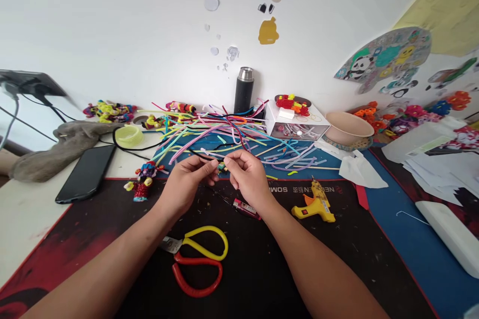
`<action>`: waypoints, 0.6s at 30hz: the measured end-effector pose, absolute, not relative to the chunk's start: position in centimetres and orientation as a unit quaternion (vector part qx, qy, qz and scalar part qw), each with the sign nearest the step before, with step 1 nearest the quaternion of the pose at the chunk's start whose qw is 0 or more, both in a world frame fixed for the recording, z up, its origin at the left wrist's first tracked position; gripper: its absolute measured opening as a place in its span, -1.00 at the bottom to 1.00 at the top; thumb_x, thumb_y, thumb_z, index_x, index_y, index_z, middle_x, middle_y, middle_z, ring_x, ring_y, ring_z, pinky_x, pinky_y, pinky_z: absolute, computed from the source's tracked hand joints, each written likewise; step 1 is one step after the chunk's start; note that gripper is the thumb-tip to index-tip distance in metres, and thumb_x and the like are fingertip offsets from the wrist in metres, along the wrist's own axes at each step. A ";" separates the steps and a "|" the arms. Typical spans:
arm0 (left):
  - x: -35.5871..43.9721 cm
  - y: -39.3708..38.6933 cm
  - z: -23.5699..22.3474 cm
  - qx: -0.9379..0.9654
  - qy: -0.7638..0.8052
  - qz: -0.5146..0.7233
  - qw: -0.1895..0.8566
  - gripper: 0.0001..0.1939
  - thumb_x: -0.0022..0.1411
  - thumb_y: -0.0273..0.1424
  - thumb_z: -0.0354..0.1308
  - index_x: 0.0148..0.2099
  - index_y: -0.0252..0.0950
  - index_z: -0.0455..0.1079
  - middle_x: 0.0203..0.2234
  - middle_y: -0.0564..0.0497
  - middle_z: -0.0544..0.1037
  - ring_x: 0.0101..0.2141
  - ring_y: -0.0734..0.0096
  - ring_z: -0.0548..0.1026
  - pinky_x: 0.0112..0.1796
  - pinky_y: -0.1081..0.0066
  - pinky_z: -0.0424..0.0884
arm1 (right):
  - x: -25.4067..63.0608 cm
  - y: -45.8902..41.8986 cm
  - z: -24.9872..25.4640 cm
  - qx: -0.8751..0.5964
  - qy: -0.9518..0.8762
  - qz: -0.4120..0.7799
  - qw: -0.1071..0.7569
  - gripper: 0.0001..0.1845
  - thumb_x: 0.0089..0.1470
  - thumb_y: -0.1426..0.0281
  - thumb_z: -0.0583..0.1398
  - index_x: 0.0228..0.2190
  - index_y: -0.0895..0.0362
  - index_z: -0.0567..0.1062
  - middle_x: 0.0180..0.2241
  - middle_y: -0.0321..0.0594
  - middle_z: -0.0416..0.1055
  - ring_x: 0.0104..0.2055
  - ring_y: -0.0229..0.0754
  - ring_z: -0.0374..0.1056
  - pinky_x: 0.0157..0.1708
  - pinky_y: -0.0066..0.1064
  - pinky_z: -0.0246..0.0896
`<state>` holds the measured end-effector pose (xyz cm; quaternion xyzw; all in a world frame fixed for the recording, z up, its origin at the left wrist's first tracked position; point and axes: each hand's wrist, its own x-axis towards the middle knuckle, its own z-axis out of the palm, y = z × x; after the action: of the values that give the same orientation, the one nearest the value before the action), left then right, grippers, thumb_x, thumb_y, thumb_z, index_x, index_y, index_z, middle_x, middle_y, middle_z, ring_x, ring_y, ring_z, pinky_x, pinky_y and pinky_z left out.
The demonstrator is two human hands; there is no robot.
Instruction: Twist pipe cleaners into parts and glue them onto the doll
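Observation:
My left hand (190,178) is closed in a pinch on a thin black pipe cleaner (197,154) that sticks out past its fingers. Close beside it, thumb tip almost meeting thumb tip, my right hand (247,178) pinches the same dark strand; the part between the fingers is mostly hidden. Both hands are above the far edge of the black desk mat (262,269). Scissors (204,259) with one yellow and one red handle lie below my left hand. A small red-labelled tube (246,208) rests under my right wrist. A small pipe-cleaner doll (142,182) is left of my left hand.
Colourful pipe cleaners (209,127) are heaped behind my hands. A yellow glue gun (315,204) lies to the right, a phone (86,173) to the left. Along the wall stand a black thermos (244,92), a white drawer box (299,119) and a beige bowl (348,127).

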<state>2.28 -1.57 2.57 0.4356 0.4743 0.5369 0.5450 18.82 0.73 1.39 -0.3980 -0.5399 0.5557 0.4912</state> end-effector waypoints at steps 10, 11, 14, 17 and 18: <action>1.1 -1.1 2.3 0.519 0.495 0.524 0.459 -0.65 0.18 -0.07 0.50 -0.38 -0.23 0.58 -0.51 0.05 0.54 -0.44 0.36 0.45 -0.34 0.39 0.39 | 19.0 0.5 1.1 -0.408 -0.599 0.518 0.455 -0.79 0.21 0.20 0.30 -0.38 0.03 0.46 -0.63 -0.49 0.19 -0.61 -0.29 0.11 -0.54 -0.41 -0.02; 0.8 -1.1 2.5 0.548 0.504 0.510 0.432 -0.65 0.18 -0.07 0.50 -0.39 -0.23 0.59 -0.50 0.04 0.55 -0.42 0.35 0.45 -0.33 0.39 0.38 | 19.1 0.5 1.1 -0.409 -0.618 0.503 0.445 -0.81 0.21 0.23 0.29 -0.38 0.04 0.46 -0.62 -0.48 0.19 -0.58 -0.28 0.11 -0.52 -0.41 -0.03; 0.3 -1.1 3.2 0.603 0.521 0.477 0.370 -0.64 0.18 -0.03 0.48 -0.37 -0.22 0.61 -0.46 0.03 0.56 -0.39 0.32 0.43 -0.32 0.38 0.35 | 19.2 0.5 0.9 -0.412 -0.659 0.469 0.420 -0.88 0.19 0.30 0.28 -0.37 0.04 0.46 -0.60 -0.49 0.18 -0.55 -0.28 0.08 -0.47 -0.39 -0.05; 0.2 -1.3 3.7 0.612 0.530 0.466 0.356 -0.61 0.19 0.00 0.46 -0.37 -0.22 0.60 -0.47 0.04 0.55 -0.39 0.31 0.42 -0.32 0.38 0.35 | 19.0 0.4 0.8 -0.419 -0.656 0.467 0.420 -0.89 0.21 0.29 0.27 -0.35 0.04 0.48 -0.59 -0.47 0.21 -0.54 -0.27 0.11 -0.46 -0.39 -0.02; 0.2 -1.3 3.8 0.609 0.532 0.466 0.358 -0.60 0.18 0.01 0.46 -0.38 -0.22 0.59 -0.48 0.04 0.54 -0.40 0.31 0.42 -0.33 0.38 0.34 | 19.0 0.4 0.7 -0.420 -0.649 0.473 0.424 -0.88 0.22 0.28 0.27 -0.34 0.04 0.48 -0.58 -0.47 0.22 -0.54 -0.26 0.13 -0.47 -0.39 -0.01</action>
<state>0.24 -1.35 3.80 0.6088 0.5324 0.4664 0.3585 18.96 0.39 0.73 -0.4199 -0.6486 0.4728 0.4236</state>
